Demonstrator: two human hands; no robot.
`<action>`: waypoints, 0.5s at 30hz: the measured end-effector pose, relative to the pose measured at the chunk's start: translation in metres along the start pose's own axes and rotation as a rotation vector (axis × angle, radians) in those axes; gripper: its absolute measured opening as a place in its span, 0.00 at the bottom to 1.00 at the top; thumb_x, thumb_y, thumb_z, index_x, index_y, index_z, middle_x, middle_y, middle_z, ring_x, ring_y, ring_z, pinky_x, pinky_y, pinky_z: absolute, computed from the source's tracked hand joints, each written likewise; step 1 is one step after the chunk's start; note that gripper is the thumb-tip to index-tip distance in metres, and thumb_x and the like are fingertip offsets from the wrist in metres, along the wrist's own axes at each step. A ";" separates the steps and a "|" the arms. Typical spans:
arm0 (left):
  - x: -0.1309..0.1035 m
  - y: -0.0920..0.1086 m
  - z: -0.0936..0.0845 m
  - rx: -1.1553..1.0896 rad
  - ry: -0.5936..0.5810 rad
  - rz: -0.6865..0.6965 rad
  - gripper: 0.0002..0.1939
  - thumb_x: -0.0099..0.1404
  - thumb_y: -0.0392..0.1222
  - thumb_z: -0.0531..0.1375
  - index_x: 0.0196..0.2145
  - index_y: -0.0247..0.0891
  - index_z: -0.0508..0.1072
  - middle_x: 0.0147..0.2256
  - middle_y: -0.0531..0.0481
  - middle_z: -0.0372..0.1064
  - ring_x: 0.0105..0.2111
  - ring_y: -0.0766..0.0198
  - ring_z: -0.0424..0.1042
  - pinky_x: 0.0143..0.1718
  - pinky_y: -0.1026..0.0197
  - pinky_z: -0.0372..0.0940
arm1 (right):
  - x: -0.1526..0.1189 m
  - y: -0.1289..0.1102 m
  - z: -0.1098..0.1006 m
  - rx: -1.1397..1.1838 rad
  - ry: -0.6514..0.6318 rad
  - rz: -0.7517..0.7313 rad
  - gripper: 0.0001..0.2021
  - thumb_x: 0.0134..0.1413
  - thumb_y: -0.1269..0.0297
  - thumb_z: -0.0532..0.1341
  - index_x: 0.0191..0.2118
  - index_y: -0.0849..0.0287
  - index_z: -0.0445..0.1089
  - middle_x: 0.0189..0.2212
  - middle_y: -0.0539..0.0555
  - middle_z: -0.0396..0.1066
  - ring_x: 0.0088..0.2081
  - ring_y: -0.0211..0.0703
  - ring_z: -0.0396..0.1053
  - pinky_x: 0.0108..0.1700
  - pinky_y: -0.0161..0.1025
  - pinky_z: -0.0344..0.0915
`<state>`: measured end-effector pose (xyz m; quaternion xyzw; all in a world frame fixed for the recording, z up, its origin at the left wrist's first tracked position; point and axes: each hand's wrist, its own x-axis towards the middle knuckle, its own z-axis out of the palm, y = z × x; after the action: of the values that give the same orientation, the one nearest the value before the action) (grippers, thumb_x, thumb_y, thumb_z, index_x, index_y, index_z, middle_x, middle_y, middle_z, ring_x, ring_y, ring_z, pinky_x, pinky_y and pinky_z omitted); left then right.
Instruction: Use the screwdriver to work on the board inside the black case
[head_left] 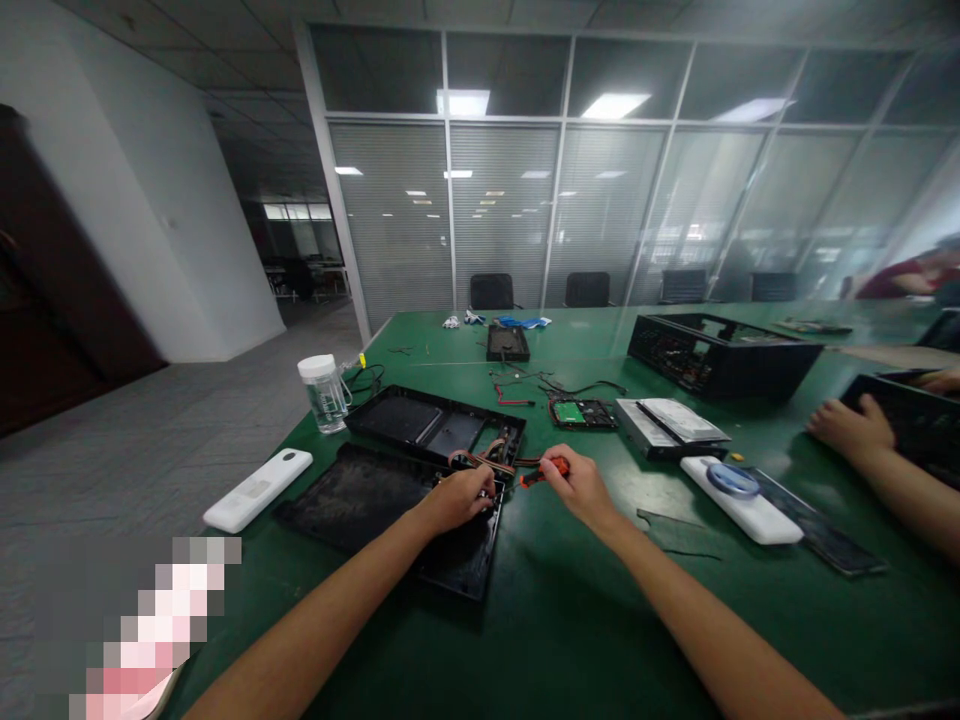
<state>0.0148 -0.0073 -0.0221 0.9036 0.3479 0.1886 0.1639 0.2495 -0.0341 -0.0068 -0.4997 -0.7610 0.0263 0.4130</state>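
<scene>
An opened black casing lies on the green table, its flat panel point(360, 500) nearer me and its tray part point(405, 415) behind. My left hand point(463, 500) is closed at the panel's right side, its fingers pinched on something small that I cannot make out. Reddish-brown wires point(487, 455) run just behind those fingers. To the right, my right hand point(576, 482) is closed round the handle of an orange and black screwdriver point(534, 474). The screwdriver points left toward my left fingertips; whether its tip touches anything is too small to tell.
A lidded jar point(325, 395) and a white device point(259, 490) stand left. A green circuit board point(581, 413), a silver drive point(667, 425), another white device point(742, 500) and a black chassis point(720, 355) lie right. Another person's hand point(855, 425) rests near a black box at far right.
</scene>
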 end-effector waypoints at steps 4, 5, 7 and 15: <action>0.000 0.001 0.000 0.017 0.006 0.004 0.10 0.57 0.32 0.58 0.35 0.38 0.60 0.35 0.51 0.66 0.37 0.64 0.67 0.37 0.65 0.59 | 0.016 -0.032 -0.019 -0.351 -0.152 -0.062 0.20 0.58 0.52 0.46 0.29 0.60 0.66 0.23 0.54 0.71 0.26 0.41 0.68 0.29 0.33 0.54; 0.000 0.001 0.000 0.021 0.003 0.000 0.10 0.57 0.32 0.58 0.35 0.38 0.60 0.35 0.51 0.67 0.37 0.63 0.67 0.38 0.65 0.59 | 0.021 -0.044 -0.025 -0.453 -0.206 -0.083 0.21 0.59 0.52 0.44 0.29 0.60 0.66 0.23 0.56 0.71 0.27 0.42 0.68 0.29 0.33 0.54; 0.001 0.001 0.000 0.032 0.000 -0.013 0.10 0.57 0.33 0.59 0.35 0.37 0.60 0.35 0.51 0.67 0.37 0.63 0.67 0.38 0.65 0.59 | 0.034 -0.068 -0.034 -0.569 -0.316 -0.141 0.20 0.61 0.56 0.42 0.34 0.61 0.66 0.26 0.58 0.73 0.28 0.43 0.69 0.29 0.34 0.53; 0.001 -0.001 0.002 0.040 -0.027 -0.027 0.10 0.58 0.34 0.58 0.37 0.37 0.61 0.37 0.48 0.68 0.40 0.61 0.68 0.40 0.63 0.59 | 0.074 -0.118 -0.023 -0.699 -0.514 -0.195 0.27 0.61 0.50 0.39 0.35 0.64 0.68 0.32 0.65 0.73 0.36 0.52 0.71 0.35 0.40 0.59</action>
<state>0.0161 -0.0058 -0.0245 0.9043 0.3616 0.1673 0.1532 0.1662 -0.0440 0.1062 -0.5125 -0.8456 -0.1482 0.0174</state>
